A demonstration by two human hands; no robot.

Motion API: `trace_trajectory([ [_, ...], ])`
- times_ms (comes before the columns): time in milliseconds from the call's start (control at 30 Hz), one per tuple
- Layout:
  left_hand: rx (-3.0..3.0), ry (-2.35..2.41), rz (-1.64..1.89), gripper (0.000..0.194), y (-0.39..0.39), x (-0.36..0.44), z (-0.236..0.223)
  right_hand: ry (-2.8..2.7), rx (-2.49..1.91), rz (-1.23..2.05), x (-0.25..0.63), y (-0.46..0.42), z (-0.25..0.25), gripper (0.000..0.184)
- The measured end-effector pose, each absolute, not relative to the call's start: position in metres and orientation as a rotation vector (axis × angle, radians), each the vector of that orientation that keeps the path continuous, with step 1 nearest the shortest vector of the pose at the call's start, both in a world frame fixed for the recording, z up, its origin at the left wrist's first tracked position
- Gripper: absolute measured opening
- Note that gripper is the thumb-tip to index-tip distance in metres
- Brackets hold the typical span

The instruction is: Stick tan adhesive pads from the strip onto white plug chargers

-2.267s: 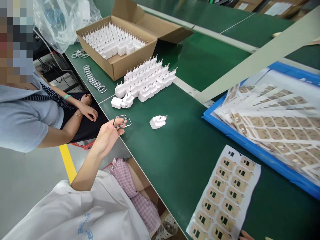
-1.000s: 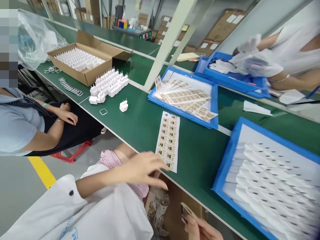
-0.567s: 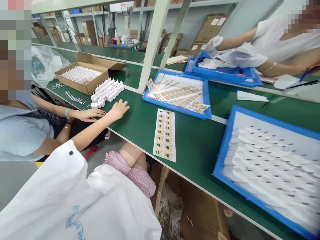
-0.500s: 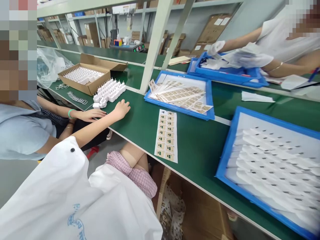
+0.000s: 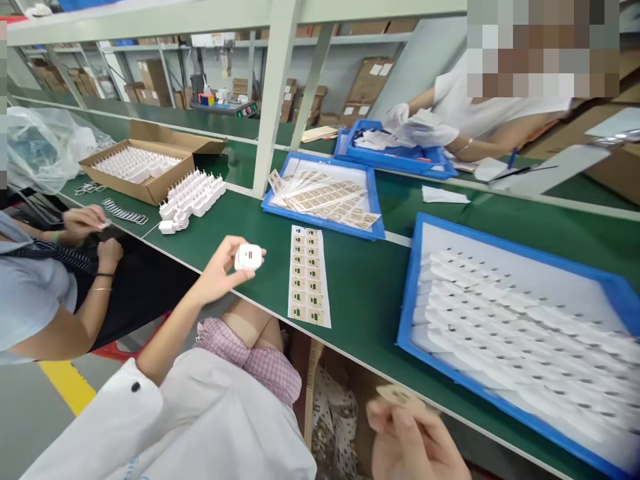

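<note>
My left hand (image 5: 220,270) grips a white charger plug (image 5: 249,257) above the table's front edge, its port face turned up towards me. At the bottom right my right hand (image 5: 413,433) pinches a small beige sticker (image 5: 400,395) with cut-out windows between thumb and fingers. Between the hands, a sheet of beige stickers (image 5: 306,277) lies flat on the green table (image 5: 360,280). Left of it, beyond my left hand, a cluster of white chargers (image 5: 195,193) stands with prongs up.
A blue tray (image 5: 407,300) of white chargers stands at right. Another blue tray (image 5: 377,227) holds sticker sheets. An open carton (image 5: 145,190) of chargers is at left, near a co-worker's hands (image 5: 97,237). A post (image 5: 275,100) rises behind. Across the table, a gloved person handles a bag.
My left hand has come back from beside the charger cluster with a charger in it. My right hand has entered at the bottom with a sticker. The co-worker's hands have drawn back left.
</note>
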State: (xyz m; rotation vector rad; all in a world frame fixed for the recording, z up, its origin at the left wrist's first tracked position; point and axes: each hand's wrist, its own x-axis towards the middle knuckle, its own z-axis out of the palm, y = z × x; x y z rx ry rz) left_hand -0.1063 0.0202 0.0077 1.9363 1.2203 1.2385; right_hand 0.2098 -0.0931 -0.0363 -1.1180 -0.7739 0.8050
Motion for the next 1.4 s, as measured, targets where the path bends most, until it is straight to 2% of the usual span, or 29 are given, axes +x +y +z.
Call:
trace_trajectory([
  [167, 1.629, 0.708, 1.445, 0.039, -0.022, -0.053, 0.004, -0.872, -0.791, 1.027, 0.150, -0.063, 0.023, 0.020],
  [333, 1.500, 0.445, 1.271, 0.060, -0.022, -0.039, 0.002, -0.839, -0.732, 1.238, 0.122, -0.058, 0.025, 0.016],
  [500, 1.490, 0.509, 1.448, 0.045, -0.026, -0.015, -0.023, -0.724, -0.764, 1.259, 0.114, -0.061, 0.012, 0.021],
  [600, 1.427, 0.569, 1.527, 0.048, -0.029, 0.002, -0.037, -0.685, -0.828, 1.097, 0.107, -0.060, 0.008, 0.024],
  [733, 1.268, 0.603, 1.496, 0.050, -0.025, 0.013, -0.042, -0.643, -0.921, 0.966, 0.097, -0.051, 0.004, 0.031],
  [1000, 1.053, 0.575, 1.351, 0.035, -0.024, 0.013, -0.038, -0.652, -0.952, 0.962, 0.093, -0.034, -0.003, 0.043],
  [1067, 1.074, 0.611, 1.346, 0.040, -0.022, 0.010, -0.041, -0.675, -0.932, 1.010, 0.096, -0.036, -0.004, 0.043],
  [1200, 1.111, 0.637, 1.411, 0.063, -0.011, -0.001, -0.048, -0.733, -0.889, 1.062, 0.106, -0.036, -0.002, 0.035],
  [1400, 1.127, 0.513, 1.132, 0.043, -0.002, -0.027, -0.032, -0.738, -0.925, 1.027, 0.115, -0.026, 0.007, 0.038],
])
